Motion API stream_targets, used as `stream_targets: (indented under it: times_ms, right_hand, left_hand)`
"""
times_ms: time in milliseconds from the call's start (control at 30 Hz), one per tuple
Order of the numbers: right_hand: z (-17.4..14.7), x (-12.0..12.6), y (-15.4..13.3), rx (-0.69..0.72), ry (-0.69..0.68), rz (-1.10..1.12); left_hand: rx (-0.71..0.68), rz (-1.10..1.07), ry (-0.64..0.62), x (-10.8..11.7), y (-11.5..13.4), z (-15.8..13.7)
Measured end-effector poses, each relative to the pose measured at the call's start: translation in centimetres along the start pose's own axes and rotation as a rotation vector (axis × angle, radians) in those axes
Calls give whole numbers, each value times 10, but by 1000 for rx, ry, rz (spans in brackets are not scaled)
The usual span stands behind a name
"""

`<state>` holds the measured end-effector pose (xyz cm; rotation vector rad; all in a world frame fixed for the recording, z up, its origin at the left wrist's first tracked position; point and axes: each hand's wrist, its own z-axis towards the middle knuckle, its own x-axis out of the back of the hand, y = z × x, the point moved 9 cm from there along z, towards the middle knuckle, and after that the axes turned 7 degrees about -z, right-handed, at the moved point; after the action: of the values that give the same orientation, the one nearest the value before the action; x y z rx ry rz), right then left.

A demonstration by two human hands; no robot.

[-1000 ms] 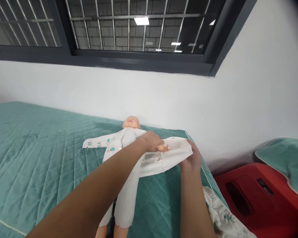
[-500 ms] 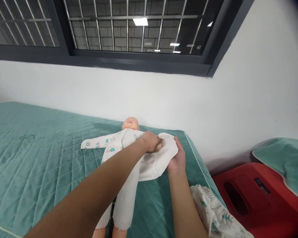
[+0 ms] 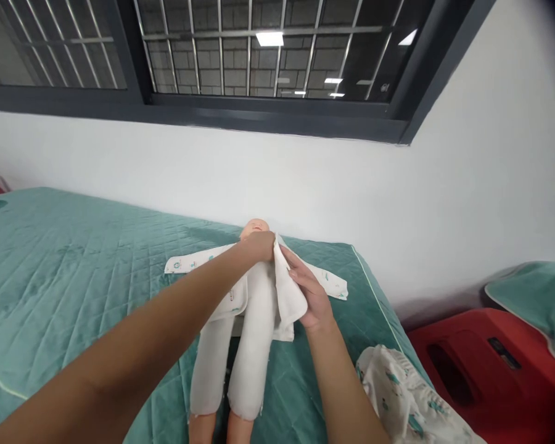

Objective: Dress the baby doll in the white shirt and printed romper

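A baby doll lies on its back on the bed, its pinkish head (image 3: 255,226) near the wall and its white cloth legs (image 3: 252,370) towards me. It wears an open white baby shirt (image 3: 290,302) with a small green print, both sleeves spread sideways. My left hand (image 3: 261,246) is closed at the upper edge of the shirt's right-side front panel, below the doll's head; its fingertips are hidden behind the cloth. My right hand (image 3: 312,293) grips the outer side of that same panel, which stands partly raised and folded between both hands.
Green quilted cover (image 3: 97,265) spreads over the bed. Printed white baby clothing (image 3: 407,394) lies bunched at the bed's right edge. Beyond it stands a red plastic stool (image 3: 481,364) with green cloth (image 3: 531,302) over it. A white wall and a barred window (image 3: 268,68) are behind the bed.
The right-side sleeve, bunched between my hands before, now lies stretched out on the bed. Both hands have moved in to the shirt's front panel. The view has shifted slightly left.
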<state>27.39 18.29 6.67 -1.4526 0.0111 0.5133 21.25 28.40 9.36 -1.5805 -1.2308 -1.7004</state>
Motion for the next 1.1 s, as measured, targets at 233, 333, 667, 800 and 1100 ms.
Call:
stream_targets:
  times_ms: [233, 333, 667, 800, 1100]
  right_hand:
    - [1, -20, 14, -27, -98, -7]
    - [0, -21, 18, -51, -82, -145]
    - [-1, -17, 0, 83, 14, -172]
    - [3, 4, -2, 272, 239, -334]
    - [6, -15, 7, 303, 152, -650]
  left_hand:
    - [-1, -242, 269, 36, -26, -41]
    - [1, -462, 225, 28, -33, -45]
    - [93, -570, 534, 19, -65, -34]
    - [129, -607, 711, 23, -78, -43]
    - [60, -681, 1053, -18, -92, -183]
